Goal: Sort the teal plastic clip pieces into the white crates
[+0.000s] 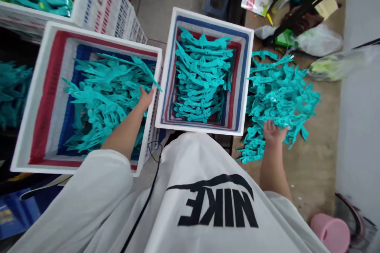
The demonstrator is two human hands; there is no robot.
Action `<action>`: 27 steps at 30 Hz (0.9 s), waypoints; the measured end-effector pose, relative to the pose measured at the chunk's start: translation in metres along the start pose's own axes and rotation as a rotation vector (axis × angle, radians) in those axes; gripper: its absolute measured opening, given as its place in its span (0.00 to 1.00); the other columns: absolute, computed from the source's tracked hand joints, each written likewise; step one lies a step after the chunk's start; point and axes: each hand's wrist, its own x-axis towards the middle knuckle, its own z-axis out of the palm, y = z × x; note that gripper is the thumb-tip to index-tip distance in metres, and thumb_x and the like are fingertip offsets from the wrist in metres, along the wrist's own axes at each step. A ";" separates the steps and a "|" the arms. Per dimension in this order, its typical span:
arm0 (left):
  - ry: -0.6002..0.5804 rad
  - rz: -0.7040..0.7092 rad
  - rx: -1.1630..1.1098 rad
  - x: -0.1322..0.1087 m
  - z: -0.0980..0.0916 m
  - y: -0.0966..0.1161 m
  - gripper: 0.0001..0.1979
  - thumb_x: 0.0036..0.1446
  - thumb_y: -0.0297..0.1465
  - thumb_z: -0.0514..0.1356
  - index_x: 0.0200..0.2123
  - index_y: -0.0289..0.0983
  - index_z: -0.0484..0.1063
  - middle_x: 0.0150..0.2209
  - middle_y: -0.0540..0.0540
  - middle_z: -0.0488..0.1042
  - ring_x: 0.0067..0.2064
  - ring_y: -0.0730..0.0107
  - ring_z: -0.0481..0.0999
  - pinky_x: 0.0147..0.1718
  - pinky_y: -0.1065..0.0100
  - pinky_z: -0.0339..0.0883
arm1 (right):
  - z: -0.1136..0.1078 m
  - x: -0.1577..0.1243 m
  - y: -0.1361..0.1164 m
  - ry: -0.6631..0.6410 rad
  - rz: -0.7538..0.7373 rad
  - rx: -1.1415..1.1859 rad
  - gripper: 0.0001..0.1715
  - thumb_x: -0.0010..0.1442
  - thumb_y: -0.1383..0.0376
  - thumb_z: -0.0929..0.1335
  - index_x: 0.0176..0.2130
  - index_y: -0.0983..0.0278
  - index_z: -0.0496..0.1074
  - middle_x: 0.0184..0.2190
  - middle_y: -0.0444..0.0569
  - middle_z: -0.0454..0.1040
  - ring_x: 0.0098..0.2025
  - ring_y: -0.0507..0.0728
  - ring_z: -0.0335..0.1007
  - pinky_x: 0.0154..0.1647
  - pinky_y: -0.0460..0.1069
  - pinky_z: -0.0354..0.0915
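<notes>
Teal plastic pieces [107, 99] in a white crate [29, 99], left hand [146, 99] among them, grip unclear, right hand [274, 132] spread wide on a loose pile [279, 87]

**Tan surface and tiled floor: contents as found**

Tan surface [314, 174]: one loose heap of teal moulded plastic pieces [279, 99]; one white plastic bag [319, 39]; one clear plastic bag [338, 67], yellow-green contents; one white carton [255, 2], red print; one yellow card [326, 6]. Pale tiled floor [169, 4]: one white plastic crate [208, 19], just beside the tan surface.
</notes>
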 end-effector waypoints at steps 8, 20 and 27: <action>-0.169 -0.102 0.680 -0.180 0.013 -0.080 0.43 0.72 0.39 0.62 0.83 0.28 0.58 0.88 0.22 0.48 0.90 0.29 0.41 0.86 0.33 0.41 | 0.121 -0.077 0.117 -0.345 0.194 -0.263 0.27 0.60 0.42 0.72 0.49 0.55 0.70 0.46 0.51 0.82 0.45 0.61 0.84 0.48 0.57 0.82; -0.034 0.310 0.569 -0.119 0.027 -0.031 0.36 0.76 0.42 0.65 0.80 0.36 0.64 0.87 0.26 0.52 0.90 0.36 0.43 0.87 0.35 0.43 | 0.460 0.028 0.150 -0.818 -0.693 -1.303 0.44 0.73 0.64 0.68 0.83 0.64 0.62 0.86 0.73 0.51 0.85 0.80 0.46 0.78 0.86 0.49; 0.332 0.088 0.022 0.134 0.052 0.027 0.63 0.65 0.21 0.76 0.83 0.17 0.32 0.86 0.13 0.42 0.89 0.40 0.41 0.87 0.42 0.37 | 0.395 -0.012 0.114 -0.839 -0.596 -1.488 0.50 0.60 0.60 0.77 0.75 0.67 0.68 0.78 0.77 0.63 0.76 0.83 0.64 0.74 0.83 0.63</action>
